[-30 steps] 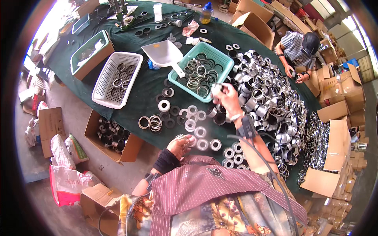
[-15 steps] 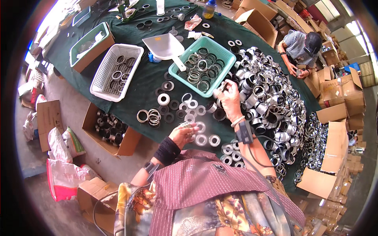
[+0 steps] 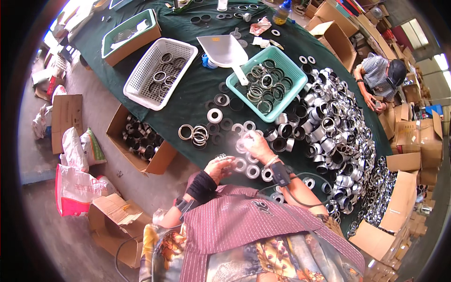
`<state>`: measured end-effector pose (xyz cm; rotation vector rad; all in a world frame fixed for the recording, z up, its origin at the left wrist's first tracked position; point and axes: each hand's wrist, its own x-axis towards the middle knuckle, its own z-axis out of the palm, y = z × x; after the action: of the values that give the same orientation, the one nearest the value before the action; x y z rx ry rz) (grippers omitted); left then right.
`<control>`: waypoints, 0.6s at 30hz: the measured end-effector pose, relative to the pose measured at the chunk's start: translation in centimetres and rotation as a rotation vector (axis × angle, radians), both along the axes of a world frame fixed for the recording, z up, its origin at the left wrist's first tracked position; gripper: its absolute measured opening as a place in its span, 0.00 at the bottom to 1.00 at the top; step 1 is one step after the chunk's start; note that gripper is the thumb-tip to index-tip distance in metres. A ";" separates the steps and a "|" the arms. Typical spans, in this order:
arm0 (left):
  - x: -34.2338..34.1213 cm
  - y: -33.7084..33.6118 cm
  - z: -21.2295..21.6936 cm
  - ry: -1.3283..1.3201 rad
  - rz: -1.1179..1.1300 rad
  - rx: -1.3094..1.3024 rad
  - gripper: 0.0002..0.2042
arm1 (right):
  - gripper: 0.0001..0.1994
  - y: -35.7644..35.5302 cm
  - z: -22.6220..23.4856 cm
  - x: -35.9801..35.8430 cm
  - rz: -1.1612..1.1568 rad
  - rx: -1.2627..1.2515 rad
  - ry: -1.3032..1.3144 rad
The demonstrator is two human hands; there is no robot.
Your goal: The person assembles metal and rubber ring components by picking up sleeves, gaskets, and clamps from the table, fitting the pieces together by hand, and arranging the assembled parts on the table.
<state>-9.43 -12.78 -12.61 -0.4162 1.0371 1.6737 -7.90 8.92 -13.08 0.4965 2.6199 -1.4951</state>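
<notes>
My left hand [image 3: 219, 169] is by the near edge of the table, its fingers bent round a silvery metal ring [image 3: 221, 157] that shows only in part. Just right of it, my right hand [image 3: 259, 147] reaches over a group of flat metal washers [image 3: 252, 171]. Glare and blur smear its fingertips, so whether they pinch anything is unclear. Beyond the hands stands a green plastic basket [image 3: 231, 84] with dark and silvery rings inside. Several thin rings [image 3: 200, 135] lie bunched to the left, beside a white-faced washer [image 3: 214, 115].
A large heap of metal collars [image 3: 329, 122] covers the table's right side. Farther back are a white basket [image 3: 134, 95] and a white dustpan [image 3: 221, 47]. A cardboard box [image 3: 162, 157] of dark parts stands below the left edge. Another person [image 3: 378, 77] works at the far right.
My right hand has come away from the heap beside the green basket, moving toward me and left over the washers. My left hand stays near the table edge. The whole view has shifted.
</notes>
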 end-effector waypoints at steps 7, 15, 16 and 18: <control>1.4 -5.5 -2.2 -0.022 0.107 -0.111 0.14 | 0.11 -0.5 -6.0 -8.8 0.154 0.500 -0.112; 3.0 -9.8 -4.3 -0.073 0.235 -0.234 0.14 | 0.08 0.2 -11.8 -13.0 0.068 0.915 -0.031; 2.9 -10.2 -4.5 -0.078 0.233 -0.233 0.14 | 0.05 0.0 -11.9 -12.7 0.079 0.975 0.042; 2.4 -10.6 -4.9 -0.064 0.268 -0.209 0.14 | 0.05 -0.3 -10.8 -11.3 0.154 0.900 0.104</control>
<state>-7.02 -23.33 -17.53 -0.7692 1.1521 1.7789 -19.19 8.57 -23.91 0.2432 3.2027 -0.2282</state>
